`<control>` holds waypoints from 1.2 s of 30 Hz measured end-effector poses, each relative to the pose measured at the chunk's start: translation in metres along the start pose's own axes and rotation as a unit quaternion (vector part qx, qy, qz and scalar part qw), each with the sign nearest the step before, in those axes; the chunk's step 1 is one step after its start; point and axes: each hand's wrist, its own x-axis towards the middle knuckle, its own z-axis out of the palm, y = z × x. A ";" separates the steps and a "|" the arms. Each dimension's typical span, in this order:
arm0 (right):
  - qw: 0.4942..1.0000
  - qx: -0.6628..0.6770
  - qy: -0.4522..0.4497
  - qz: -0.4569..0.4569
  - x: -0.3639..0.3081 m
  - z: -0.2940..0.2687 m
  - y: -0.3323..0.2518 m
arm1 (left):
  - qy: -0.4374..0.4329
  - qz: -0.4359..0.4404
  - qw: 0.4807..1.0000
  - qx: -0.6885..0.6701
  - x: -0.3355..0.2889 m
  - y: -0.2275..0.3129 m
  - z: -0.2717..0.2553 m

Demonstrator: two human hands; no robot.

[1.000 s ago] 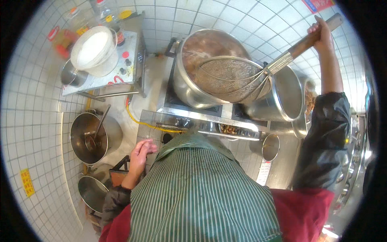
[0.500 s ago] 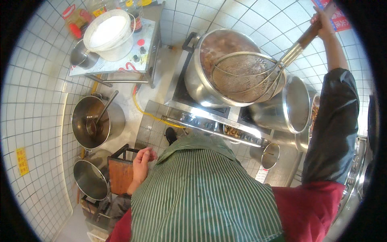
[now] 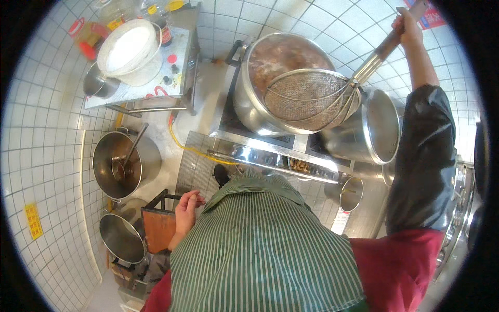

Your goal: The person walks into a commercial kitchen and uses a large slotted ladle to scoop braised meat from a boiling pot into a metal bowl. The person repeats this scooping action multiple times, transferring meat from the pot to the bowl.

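- The big pot sits on the stove, full of brown broth with pale bits on top. Work in hand, as I judge it: skimming or lifting solids out of that broth.
- A second steel pot stands just right of it, tilted toward me, open mouth showing.
- The wire skimmer hangs over the big pot's near right rim, basket partly above the broth, partly above the gap to the second pot. I can't tell whether anything lies in the mesh.
- Two more pots wait on the floor at left: one with a ladle in it, one lower down.
- The white tub rests on a side table, away from the action.
- The right hand is clenched round the top of the skimmer's long handle, arm stretched high.
- The left hand hangs loose by the apron, fingers curled, holding nothing.
- Next, I'd guess: keep the basket level, let it drain, then swing it over the second pot without dripping on the burner.
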 end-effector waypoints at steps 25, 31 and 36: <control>0.965 0.042 0.183 -0.185 -0.301 0.044 -0.025 | -0.168 0.070 0.975 0.125 0.039 0.038 0.038; 0.958 0.073 0.173 -0.217 -0.340 0.052 -0.027 | -0.325 0.191 0.890 0.257 0.035 0.102 0.099; 0.950 0.105 0.153 -0.253 -0.373 0.044 -0.022 | -0.344 0.500 0.726 0.324 0.007 0.142 0.185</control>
